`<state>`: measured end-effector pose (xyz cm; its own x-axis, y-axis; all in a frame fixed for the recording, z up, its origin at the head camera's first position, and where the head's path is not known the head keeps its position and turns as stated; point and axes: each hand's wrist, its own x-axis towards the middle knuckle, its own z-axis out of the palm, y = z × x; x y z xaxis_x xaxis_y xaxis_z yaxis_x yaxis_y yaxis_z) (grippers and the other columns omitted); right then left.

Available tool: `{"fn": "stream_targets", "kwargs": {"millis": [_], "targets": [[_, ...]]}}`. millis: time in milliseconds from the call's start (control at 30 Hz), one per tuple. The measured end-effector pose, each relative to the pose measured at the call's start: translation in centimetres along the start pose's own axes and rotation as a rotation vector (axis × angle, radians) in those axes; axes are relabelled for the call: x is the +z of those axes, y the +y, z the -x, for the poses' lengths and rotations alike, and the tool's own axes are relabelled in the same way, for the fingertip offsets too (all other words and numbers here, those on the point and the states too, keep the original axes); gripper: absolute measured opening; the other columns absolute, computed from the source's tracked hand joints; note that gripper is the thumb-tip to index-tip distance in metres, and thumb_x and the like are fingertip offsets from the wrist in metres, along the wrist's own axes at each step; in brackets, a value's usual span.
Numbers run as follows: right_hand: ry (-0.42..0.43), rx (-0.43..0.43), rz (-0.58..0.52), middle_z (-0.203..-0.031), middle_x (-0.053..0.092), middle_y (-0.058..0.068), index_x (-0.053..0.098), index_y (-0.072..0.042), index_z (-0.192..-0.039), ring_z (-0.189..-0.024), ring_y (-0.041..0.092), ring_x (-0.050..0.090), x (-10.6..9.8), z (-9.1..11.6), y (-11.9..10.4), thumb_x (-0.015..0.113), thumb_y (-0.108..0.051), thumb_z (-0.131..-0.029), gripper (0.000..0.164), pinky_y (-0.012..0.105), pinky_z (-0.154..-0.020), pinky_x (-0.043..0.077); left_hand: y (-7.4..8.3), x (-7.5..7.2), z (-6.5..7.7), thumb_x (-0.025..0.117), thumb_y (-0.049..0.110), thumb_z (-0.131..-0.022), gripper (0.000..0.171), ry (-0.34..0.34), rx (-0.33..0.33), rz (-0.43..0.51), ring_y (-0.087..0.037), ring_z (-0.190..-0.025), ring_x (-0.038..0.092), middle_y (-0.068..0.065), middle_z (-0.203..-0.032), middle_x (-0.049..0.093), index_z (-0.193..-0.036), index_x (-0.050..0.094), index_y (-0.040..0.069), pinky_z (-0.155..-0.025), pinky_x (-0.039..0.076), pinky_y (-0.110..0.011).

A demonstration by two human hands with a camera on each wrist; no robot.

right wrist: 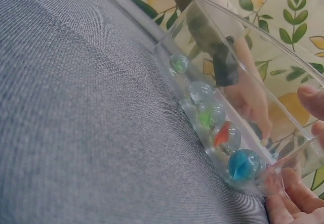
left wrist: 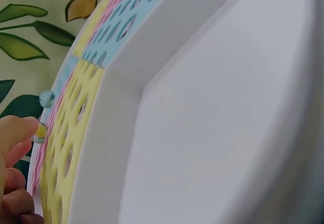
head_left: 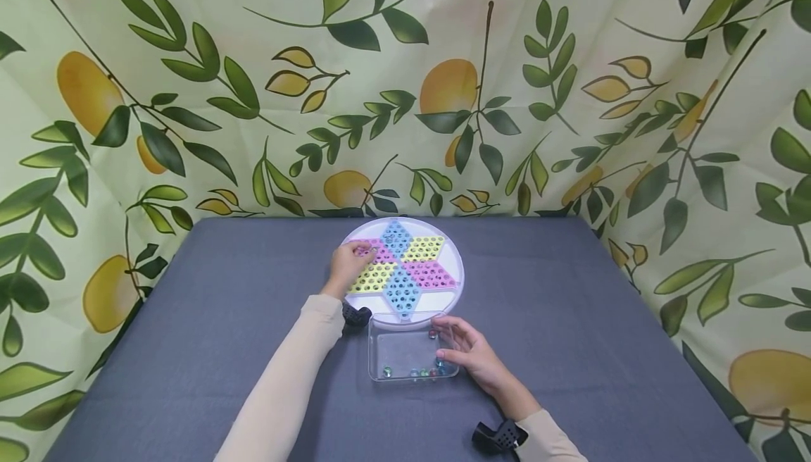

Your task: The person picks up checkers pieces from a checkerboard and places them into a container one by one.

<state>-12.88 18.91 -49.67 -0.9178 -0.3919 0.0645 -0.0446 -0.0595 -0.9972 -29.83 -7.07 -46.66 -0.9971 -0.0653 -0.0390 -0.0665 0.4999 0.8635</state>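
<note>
A round white Chinese checkers board (head_left: 448,300) with pink, yellow and blue star points lies at the table's middle. My left hand (head_left: 348,265) is over its left pink section, pinching a clear marble (left wrist: 40,132) with a yellow core between thumb and finger. Beside it in the left wrist view, a light blue marble (left wrist: 46,98) sits on the board. A clear plastic box (head_left: 405,349) stands in front of the board, with my right hand (head_left: 478,358) gripping its right end. Inside are several marbles, including a blue marble (right wrist: 244,165) and a green-streaked marble (right wrist: 210,114).
A dark grey cloth covers the table (head_left: 538,307). Behind it and at the sides hangs a leaf-and-fruit patterned curtain (head_left: 393,152). Black wrist devices sit by both wrists, the left one (head_left: 357,315) close to the board's edge.
</note>
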Motion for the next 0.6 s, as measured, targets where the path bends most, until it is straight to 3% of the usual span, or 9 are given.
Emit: {"fn": "stream_targets", "kwargs": {"millis": [267, 600], "targets": [[0.012, 0.041, -0.018, -0.148, 0.029, 0.038, 0.036, 0.014, -0.137, -0.123, -0.012, 0.049, 0.06, -0.07, -0.17, 0.069, -0.005, -0.084, 0.065, 0.003, -0.105, 0.036, 0.03, 0.33, -0.36, 0.068, 0.026, -0.088, 0.035, -0.004, -0.017, -0.024, -0.026, -0.113, 0.056, -0.011, -0.134, 0.062, -0.12, 0.067, 0.012, -0.1, 0.046, -0.04], [0.029, 0.073, -0.006, -0.149, 0.032, 0.035, 0.038, 0.012, -0.137, -0.122, -0.012, 0.049, 0.11, -0.11, -0.28, 0.07, -0.006, -0.084, 0.065, 0.003, -0.105, 0.035, 0.15, 0.49, -0.21, 0.066, 0.024, -0.09, 0.031, -0.005, -0.004, -0.037, -0.027, -0.117, 0.057, -0.012, -0.132, 0.063, -0.118, 0.068, 0.01, -0.104, 0.046, -0.041]]}}
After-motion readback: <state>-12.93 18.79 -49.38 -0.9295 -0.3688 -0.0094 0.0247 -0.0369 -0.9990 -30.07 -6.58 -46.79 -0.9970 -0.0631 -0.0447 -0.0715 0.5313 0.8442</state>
